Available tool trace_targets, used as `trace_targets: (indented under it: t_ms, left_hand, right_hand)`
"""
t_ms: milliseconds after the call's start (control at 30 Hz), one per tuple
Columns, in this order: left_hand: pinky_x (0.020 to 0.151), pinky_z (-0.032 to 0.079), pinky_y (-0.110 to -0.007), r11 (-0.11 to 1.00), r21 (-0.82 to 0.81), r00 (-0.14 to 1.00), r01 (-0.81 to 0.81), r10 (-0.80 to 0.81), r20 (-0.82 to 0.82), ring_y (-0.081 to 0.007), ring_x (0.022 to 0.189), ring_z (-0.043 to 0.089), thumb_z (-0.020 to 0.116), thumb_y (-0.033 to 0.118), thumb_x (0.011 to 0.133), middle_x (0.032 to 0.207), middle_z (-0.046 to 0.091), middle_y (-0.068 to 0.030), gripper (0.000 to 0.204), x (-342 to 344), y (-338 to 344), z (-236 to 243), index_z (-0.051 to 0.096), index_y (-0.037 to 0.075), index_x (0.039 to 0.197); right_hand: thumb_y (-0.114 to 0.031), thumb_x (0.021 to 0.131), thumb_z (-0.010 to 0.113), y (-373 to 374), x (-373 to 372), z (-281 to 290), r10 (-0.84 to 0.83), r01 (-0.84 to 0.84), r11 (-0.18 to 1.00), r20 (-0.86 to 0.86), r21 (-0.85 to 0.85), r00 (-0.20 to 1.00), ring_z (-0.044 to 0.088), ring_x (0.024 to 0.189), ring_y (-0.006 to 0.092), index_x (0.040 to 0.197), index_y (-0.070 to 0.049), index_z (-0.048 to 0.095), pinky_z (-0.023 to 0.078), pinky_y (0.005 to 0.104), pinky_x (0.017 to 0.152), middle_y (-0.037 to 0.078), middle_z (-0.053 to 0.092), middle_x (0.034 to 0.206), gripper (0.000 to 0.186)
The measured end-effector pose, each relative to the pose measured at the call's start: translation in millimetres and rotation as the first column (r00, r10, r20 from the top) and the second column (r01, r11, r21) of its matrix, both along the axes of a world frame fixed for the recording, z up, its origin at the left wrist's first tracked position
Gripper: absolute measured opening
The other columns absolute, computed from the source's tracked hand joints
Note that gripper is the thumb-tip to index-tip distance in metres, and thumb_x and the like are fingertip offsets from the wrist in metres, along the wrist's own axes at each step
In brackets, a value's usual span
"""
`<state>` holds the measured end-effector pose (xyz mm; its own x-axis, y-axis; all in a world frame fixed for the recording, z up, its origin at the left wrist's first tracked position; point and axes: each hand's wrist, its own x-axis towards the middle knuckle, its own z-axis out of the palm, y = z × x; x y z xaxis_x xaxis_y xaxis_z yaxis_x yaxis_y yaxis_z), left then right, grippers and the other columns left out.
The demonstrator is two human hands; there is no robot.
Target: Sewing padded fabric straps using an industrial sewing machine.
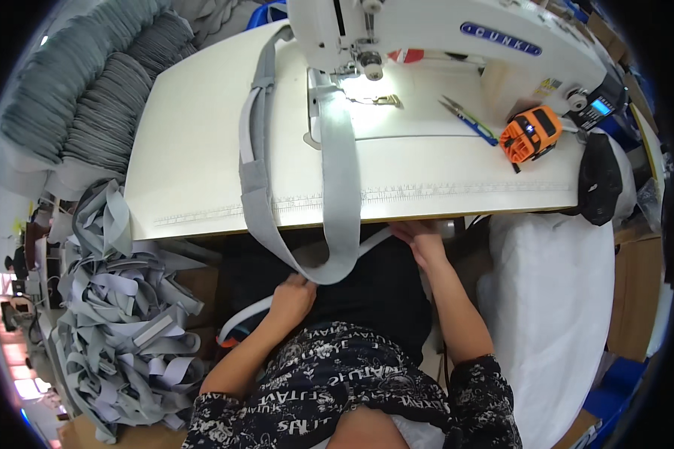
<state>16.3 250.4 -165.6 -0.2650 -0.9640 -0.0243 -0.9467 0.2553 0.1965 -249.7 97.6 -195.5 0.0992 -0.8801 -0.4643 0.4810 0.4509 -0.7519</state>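
A long grey fabric strap (340, 194) runs from under the needle of a white sewing machine (419, 30). It hangs over the table's front edge in a loop and climbs back up on the left, where a folded section shows. Below the loop, my left hand (293, 299) is closed on a narrow pale strip (251, 309), its fingertips partly hidden. That strip passes behind the grey loop to my right hand (419, 238), which pinches its other part just under the table edge.
On the white sewing table (195, 150) lie blue-handled thread snips (472, 123) and an orange device (530, 136). Stacked grey fabric (105, 112) stands at the left, above a heap of loose grey strips (127, 329). White bulky material (550, 322) stands at the right.
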Motion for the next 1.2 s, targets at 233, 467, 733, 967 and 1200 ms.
trace_targets:
  t_ms: [233, 467, 733, 967, 1200]
  left_hand:
    - [0.054, 0.052, -0.035, 0.950, -0.062, 0.898, 0.306, -0.309, -0.313, -0.0226, 0.064, 0.063, 0.064, 0.014, 0.084, 0.081, 0.059, -0.0054, 0.048, -56, -5, 86, 0.057, 0.011, 0.131]
    - [0.053, 0.049, -0.036, 0.908, -0.382, 0.914, 0.173, -0.292, -0.281, -0.0236, 0.062, 0.061, 0.067, 0.000, 0.074, 0.074, 0.059, -0.0078, 0.053, -76, -42, 126, 0.062, 0.010, 0.126]
    - [0.061, 0.049, -0.033, 0.588, -0.784, 0.699, 0.196, -0.645, -0.309, -0.0262, 0.073, 0.061, 0.069, -0.005, 0.075, 0.089, 0.066, -0.0146, 0.052, -178, -60, 234, 0.058, -0.004, 0.126]
    - [0.087, 0.052, -0.034, 0.643, -0.674, 0.331, 0.363, -0.766, -0.552, -0.0222, 0.103, 0.064, 0.063, -0.002, 0.088, 0.108, 0.067, -0.0158, 0.045, -282, -98, 198, 0.051, -0.003, 0.131]
    - [0.076, 0.052, -0.044, 0.683, -0.359, 0.615, 0.636, -0.730, -0.299, -0.0348, 0.091, 0.064, 0.071, 0.019, 0.079, 0.093, 0.067, -0.0137, 0.040, -281, -106, 38, 0.061, 0.004, 0.115]
  right_hand:
    - [-0.044, 0.089, 0.067, 70, -59, 0, 0.282, -0.236, 0.959, -0.485, 0.154, 0.828, 0.056, 0.048, 0.0107, 0.073, -0.003, 0.065, 0.044, 0.0224, 0.043, 0.004, 0.058, 0.058, 0.043]
    - [-0.059, 0.095, 0.046, 120, -81, 81, 0.768, -0.777, 0.621, -0.283, 0.109, 0.574, 0.068, 0.056, 0.0184, 0.085, 0.001, 0.069, 0.051, 0.0259, 0.043, 0.013, 0.067, 0.066, 0.065]
    - [-0.033, 0.102, 0.045, 56, -147, 265, -0.308, 0.129, 0.634, -0.095, -0.762, 0.947, 0.069, 0.079, 0.0241, 0.128, -0.004, 0.052, 0.058, 0.0378, 0.073, 0.012, 0.066, 0.094, 0.039]
    - [-0.030, 0.090, 0.066, 64, -160, 442, -0.452, 0.088, -0.104, 0.126, -0.991, 0.883, 0.067, 0.085, 0.0346, 0.154, -0.018, 0.013, 0.055, 0.0441, 0.077, 0.017, 0.062, 0.123, 0.083]
    - [-0.029, 0.092, 0.064, 43, -101, 333, -0.401, -0.539, -0.029, -0.484, -0.842, 0.778, 0.063, 0.050, 0.0132, 0.120, -0.004, 0.059, 0.049, 0.0286, 0.050, 0.007, 0.069, 0.071, 0.038]
